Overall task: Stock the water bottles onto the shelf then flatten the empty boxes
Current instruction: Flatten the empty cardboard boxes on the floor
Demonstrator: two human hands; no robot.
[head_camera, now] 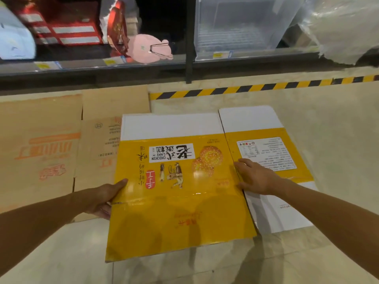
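Pressing the yellow box (178, 212) flat on the floor (328, 130), gripping its left edge with the left hand (102, 198), spreading the right hand (256, 177) open on top. Looks late, with the brown box (41, 144) already flattened alongside and no bottles visible.

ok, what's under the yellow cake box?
The yellow cake box overlaps a flattened brown box at its left edge; the left hand grips that edge, fingers beneath. Pale floor shows around the rest. How far the brown box runs underneath is covered.
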